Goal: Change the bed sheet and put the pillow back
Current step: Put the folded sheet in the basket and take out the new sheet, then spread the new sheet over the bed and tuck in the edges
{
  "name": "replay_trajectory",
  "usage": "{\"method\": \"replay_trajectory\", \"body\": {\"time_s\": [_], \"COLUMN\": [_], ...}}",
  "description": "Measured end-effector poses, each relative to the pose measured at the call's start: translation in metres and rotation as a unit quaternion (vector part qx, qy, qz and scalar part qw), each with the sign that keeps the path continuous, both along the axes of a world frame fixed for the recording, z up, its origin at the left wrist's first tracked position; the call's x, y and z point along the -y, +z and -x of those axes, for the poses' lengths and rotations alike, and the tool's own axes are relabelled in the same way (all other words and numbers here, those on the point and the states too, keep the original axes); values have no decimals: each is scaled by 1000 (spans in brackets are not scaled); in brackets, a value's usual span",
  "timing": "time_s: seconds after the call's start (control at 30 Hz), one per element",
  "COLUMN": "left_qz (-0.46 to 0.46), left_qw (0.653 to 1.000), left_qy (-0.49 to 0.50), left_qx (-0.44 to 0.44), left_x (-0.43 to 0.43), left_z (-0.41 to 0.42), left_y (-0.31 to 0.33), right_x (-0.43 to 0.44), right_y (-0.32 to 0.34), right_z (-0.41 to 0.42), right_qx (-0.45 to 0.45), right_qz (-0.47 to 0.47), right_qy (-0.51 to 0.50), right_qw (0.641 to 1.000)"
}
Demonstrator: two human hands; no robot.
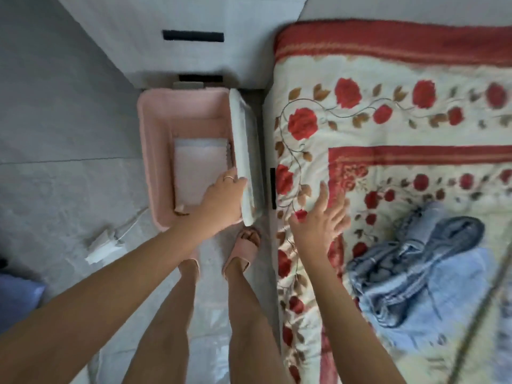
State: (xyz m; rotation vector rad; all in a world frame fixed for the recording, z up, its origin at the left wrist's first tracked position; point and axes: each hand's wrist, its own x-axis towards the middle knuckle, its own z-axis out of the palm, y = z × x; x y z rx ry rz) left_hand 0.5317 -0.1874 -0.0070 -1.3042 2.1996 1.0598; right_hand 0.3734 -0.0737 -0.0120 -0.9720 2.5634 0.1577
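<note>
Head view showed the left hand (221, 196) clamped on a pale panel (245, 145) beside the pink bin (153, 162) holding folded linen (196, 167), right hand (318, 221) splayed open over the bed (401, 120) near the crumpled blue sheet (415, 273); fetching fresh linen seemed in hand, lifting it out next.

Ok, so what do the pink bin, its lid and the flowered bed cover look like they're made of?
Pink bin: likely moulded plastic, smooth matte walls, rounded rim. Lid: probably rigid plastic too, pale grey, standing on edge without sagging. Flowered bed cover: soft plush-looking textile, fuzzy and puckered; fibre unclear.
</note>
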Motion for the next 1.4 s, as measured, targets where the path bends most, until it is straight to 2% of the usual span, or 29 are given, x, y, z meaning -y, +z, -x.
{"method": "replay_trajectory", "body": {"time_s": [0.07,0.13,0.2,0.27,0.33,0.4,0.53,0.63,0.73,0.87,0.93,1.03,1.1,1.13,1.17,1.2,1.3,1.33,1.4], "left_qz": [-53,-104,-118,-115,-124,-152,-185,-167,-85,18,19,-44,-54,-52,-51,-61,-148,-167,-201], "left_qw": [997,991,986,987,989,987,977,963,939,888,882,880,875,870,866,860,830,820,804], "left_qy": [11,57,94,89,55,25,-69,-143,-226,-307,-294,-156,-58,-32,-19,-7,-5,-19,-58], "left_qx": [-46,-65,-74,-70,-57,-55,-82,-156,-243,-341,-368,-446,-478,-489,-498,-506,-537,-547,-557], "left_x": [-7,-16,-28,-44,-63,-81,-109,-134,-155,-163,-161,-145,-131,-127,-126,-129,-164,-182,-223], "left_z": [24,38,48,57,66,76,106,141,178,198,197,198,206,212,216,220,221,219,214], "left_y": [33,59,83,103,120,131,157,197,254,332,366,417,444,456,468,480,518,529,547], "right_x": [-40,-98,-156,-192,-205,-203,-193,-200,-205,-211,-217,-235,-260,-274,-292,-307,-337,-341,-340], "right_y": [9,15,27,38,50,68,144,226,300,365,386,419,438,446,449,456,469,473,484], "right_z": [49,88,112,129,142,152,166,159,124,77,62,50,46,44,42,38,15,5,-6], "right_qx": [-32,-25,-17,-4,72,139,220,269,323,367,357,278,209,168,123,82,-4,-5,33], "right_qz": [-138,-245,-298,-225,-105,-23,167,305,378,484,531,586,607,610,601,579,418,407,507], "right_qy": [-80,-159,-186,-194,-223,-268,-373,-369,-319,-347,-348,-390,-482,-530,-570,-596,-608,-592,-510], "right_qw": [987,956,936,955,966,953,886,836,807,714,685,653,597,564,547,551,675,696,694]}}
